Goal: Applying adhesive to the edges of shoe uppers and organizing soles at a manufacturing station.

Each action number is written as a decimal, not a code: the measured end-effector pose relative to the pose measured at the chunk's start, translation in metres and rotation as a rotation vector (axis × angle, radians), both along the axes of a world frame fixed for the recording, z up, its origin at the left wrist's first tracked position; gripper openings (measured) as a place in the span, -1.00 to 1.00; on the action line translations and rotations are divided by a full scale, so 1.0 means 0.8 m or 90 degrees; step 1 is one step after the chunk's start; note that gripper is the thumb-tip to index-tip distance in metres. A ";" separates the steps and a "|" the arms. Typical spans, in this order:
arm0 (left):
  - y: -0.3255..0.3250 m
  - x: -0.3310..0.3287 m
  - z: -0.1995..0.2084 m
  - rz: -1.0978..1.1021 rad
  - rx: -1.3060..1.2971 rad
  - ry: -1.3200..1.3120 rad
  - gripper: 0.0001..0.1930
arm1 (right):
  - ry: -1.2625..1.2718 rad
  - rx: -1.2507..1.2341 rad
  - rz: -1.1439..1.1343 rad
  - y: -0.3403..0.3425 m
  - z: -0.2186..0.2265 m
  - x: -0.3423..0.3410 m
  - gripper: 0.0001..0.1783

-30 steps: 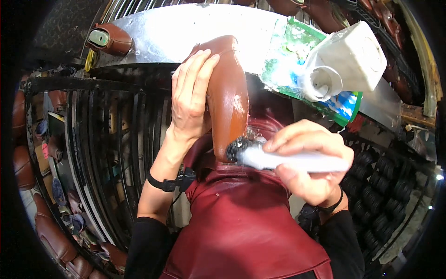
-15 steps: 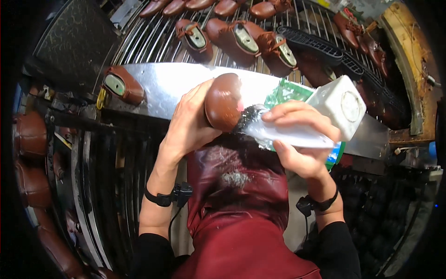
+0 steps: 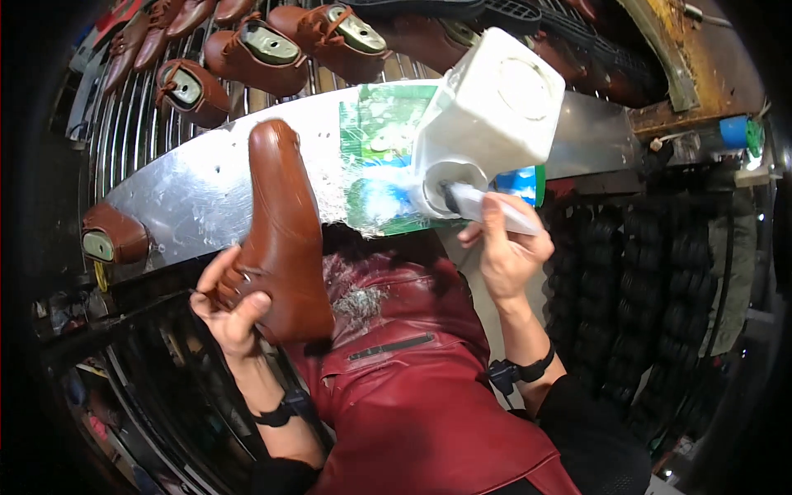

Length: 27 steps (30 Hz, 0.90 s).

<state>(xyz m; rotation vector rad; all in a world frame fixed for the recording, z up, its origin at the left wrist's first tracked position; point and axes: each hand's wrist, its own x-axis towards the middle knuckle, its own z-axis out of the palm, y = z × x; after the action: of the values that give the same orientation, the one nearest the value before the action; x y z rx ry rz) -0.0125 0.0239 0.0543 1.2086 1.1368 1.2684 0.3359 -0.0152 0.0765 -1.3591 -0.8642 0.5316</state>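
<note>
My left hand (image 3: 233, 312) grips a brown leather shoe (image 3: 285, 219) at its laced opening. The shoe lies on its side, toe pointing away from me over the metal bench edge. In my right hand (image 3: 510, 252) is a brush with a whitish handle (image 3: 499, 213), pinched between thumb and fingers. Its dark bristles dip into the mouth of a white plastic container (image 3: 487, 107), which has its round opening toward me and is stained around the rim. A green and blue printed sheet (image 3: 388, 124) with whitish smears lies beside the container.
Behind the metal bench top (image 3: 206, 186), a rack of metal bars (image 3: 132, 157) bears several brown shoes (image 3: 256, 51) and black soles (image 3: 561, 37). Another brown shoe (image 3: 120, 231) sits at the bench's left end. A wooden frame (image 3: 660, 49) stands at the far right.
The brush has left the shoe's toe and moved right into the container's mouth. My left hand has lowered the shoe and turned it lengthwise. The whole view has shifted to the right.
</note>
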 end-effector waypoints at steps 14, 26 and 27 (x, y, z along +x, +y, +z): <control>-0.079 0.032 0.008 -0.069 -0.158 -0.147 -0.33 | 0.480 -0.050 0.282 0.024 0.044 -0.008 -0.79; -0.061 0.035 -0.018 -0.096 -0.152 -0.345 -0.44 | 0.205 0.007 0.445 -0.075 0.050 -0.077 -0.86; -0.058 0.034 -0.016 -0.099 -0.147 -0.314 -0.46 | 0.125 0.058 0.459 -0.078 0.051 -0.081 -0.86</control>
<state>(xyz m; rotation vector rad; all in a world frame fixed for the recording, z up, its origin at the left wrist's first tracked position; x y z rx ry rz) 0.0143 -0.0224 0.0415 0.7407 0.7840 1.1919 0.2709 -0.0780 0.1174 -0.8641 -1.1939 1.1428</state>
